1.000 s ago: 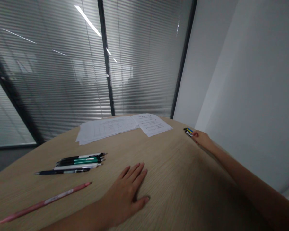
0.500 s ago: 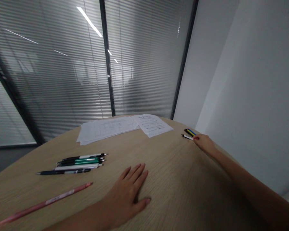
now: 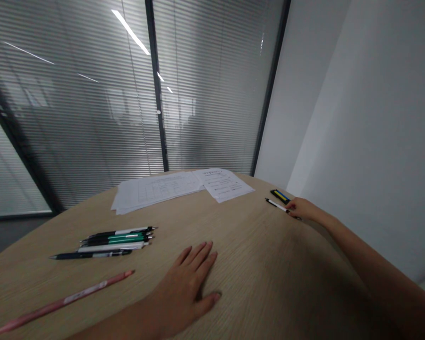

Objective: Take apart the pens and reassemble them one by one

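My left hand (image 3: 189, 285) lies flat on the wooden table, fingers spread, holding nothing. At the far right, my right hand (image 3: 308, 208) has its bent fingers closed on a white-and-black pen (image 3: 276, 205), which lies along the tabletop. The pen's black end pokes out beneath the fingers. Just behind that pen rests a small flat black item with yellow and blue stripes (image 3: 280, 196); what it is I cannot tell. Left of my left hand, several pens (image 3: 115, 238) in black, green and white lie side by side. A pink pen (image 3: 81, 294) lies slantwise nearer to me.
Printed white sheets (image 3: 159, 189) are spread at the far side of the round wooden table (image 3: 248, 245). Beyond it stands a glass partition with blinds (image 3: 212, 108). A white wall (image 3: 371, 132) rises close along the right edge.
My right hand has shifted slightly right along the white-and-black pen, so more of the pen and the striped item shows. My left hand has stayed in place.
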### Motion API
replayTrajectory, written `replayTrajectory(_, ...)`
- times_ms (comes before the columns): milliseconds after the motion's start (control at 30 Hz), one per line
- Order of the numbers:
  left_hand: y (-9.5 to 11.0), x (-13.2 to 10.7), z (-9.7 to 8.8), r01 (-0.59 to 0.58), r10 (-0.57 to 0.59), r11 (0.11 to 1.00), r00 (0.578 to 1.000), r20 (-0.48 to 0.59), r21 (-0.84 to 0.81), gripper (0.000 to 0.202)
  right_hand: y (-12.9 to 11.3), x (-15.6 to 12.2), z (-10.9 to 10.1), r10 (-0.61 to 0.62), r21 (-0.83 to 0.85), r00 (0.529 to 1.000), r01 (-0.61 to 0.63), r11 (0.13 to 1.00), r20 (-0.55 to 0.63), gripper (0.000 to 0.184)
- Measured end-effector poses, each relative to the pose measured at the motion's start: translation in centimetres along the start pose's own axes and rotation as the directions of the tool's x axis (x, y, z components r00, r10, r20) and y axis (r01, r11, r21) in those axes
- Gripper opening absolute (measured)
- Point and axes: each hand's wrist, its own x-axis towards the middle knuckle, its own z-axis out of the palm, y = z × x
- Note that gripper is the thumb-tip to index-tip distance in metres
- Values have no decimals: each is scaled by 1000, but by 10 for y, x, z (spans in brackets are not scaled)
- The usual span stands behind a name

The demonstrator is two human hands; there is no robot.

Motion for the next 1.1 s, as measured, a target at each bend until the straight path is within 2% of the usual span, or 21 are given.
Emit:
replayTrajectory(100,-2,0,2,-4,4,1000,1000,-25,-5,63,9,-3,-3,17,37,998,-19,999,64,18)
replayTrajectory(200,-3,0,2,-5,5,1000,1000,-19,-3,64,14,-2,-2,45,60,997,-49,997,63,16)
replayTrajectory(400,-3,0,1,-3,3,1000,1000,-25,-8,63,5,6,12,116,18,988,-115,993,-97,14)
replayTrajectory(567,-3,0,1,-4,4,1000,1000,-13,-13,63,-7,4,20,87,-38,976,-97,995,-200,14)
replayTrajectory(967,-2,0,0,4,-5,1000,1000,-13,-28,63,-11,2,34,11,-95,943,-45,994,-333,18)
replayTrajectory(1100,-4,0,3,-18,17,1000,999,-46,-25,62,-14,-2,34,-12,-92,934,-22,996,-357,17)
